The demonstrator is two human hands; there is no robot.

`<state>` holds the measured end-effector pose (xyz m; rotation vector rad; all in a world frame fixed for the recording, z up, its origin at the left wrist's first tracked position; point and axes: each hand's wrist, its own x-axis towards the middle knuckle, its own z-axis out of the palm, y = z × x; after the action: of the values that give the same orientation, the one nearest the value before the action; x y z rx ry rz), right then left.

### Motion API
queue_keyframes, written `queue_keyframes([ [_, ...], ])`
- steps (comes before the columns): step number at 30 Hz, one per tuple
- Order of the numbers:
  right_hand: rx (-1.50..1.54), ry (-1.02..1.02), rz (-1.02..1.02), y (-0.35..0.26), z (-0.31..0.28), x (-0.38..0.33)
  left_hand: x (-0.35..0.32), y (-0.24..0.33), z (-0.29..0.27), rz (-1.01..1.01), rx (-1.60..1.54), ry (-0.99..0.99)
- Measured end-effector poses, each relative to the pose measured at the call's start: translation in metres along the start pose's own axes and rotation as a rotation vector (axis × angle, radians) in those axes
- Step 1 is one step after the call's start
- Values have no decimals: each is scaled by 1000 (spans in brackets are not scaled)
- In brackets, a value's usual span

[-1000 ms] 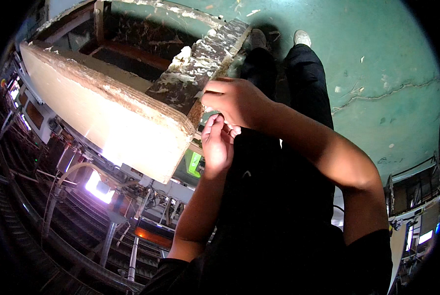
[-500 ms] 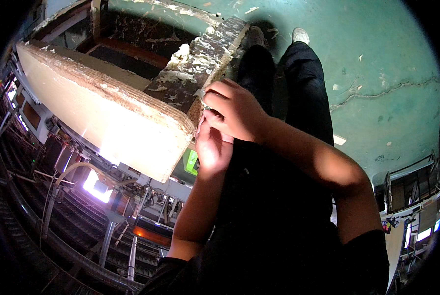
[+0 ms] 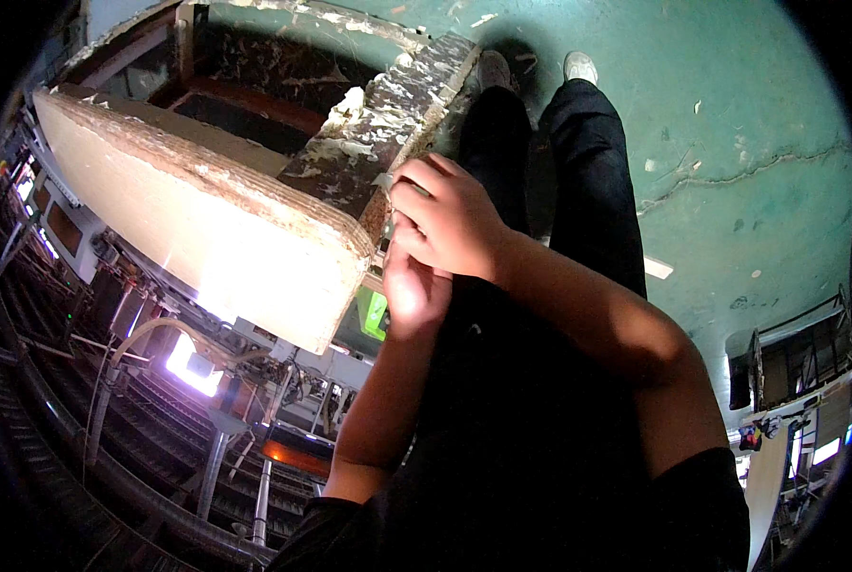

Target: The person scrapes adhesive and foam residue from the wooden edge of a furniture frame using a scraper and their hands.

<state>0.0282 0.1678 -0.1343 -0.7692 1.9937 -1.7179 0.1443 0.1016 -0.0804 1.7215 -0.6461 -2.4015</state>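
Note:
My right hand [image 3: 453, 214] is curled at the near edge of a worn dark wooden ledge [image 3: 345, 176], its knuckles up and its fingertips hidden. Just below it, my left hand [image 3: 415, 289] has its fingers drawn together, reaching up under the right one. The two hands touch or nearly touch. A small pale scrap [image 3: 384, 179] shows by the right fingers; whether they grip it is unclear. Anything between the hands is hidden. Close to their left stands the rounded corner of a thick cream-faced board [image 3: 283, 276] with a rough brown edge.
Peeling pale flakes [image 3: 348, 107] coat the ledge, beside an open dark compartment [image 3: 231, 124]. A bright green item [image 3: 374, 315] shows below the board's corner. My legs stand on a cracked green floor [image 3: 721, 124] with scattered scraps. A metal-framed rack [image 3: 802, 353] is at right.
My right hand has shifted very slightly left, and its forearm and elbow have moved a little to the left. My left hand stays nearly in place.

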Motion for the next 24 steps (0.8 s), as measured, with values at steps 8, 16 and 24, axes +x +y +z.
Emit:
queue_keyframes([
  [8,-5,-276,-31,12,-22,11,8,0,-6,-14,42,-93],
  [16,-243,-385,-383,28,-24,36,8,-6,-10,-1,73,72],
  [24,-311,-300,-421,31,-18,29,5,-13,-10,-10,115,81],
])
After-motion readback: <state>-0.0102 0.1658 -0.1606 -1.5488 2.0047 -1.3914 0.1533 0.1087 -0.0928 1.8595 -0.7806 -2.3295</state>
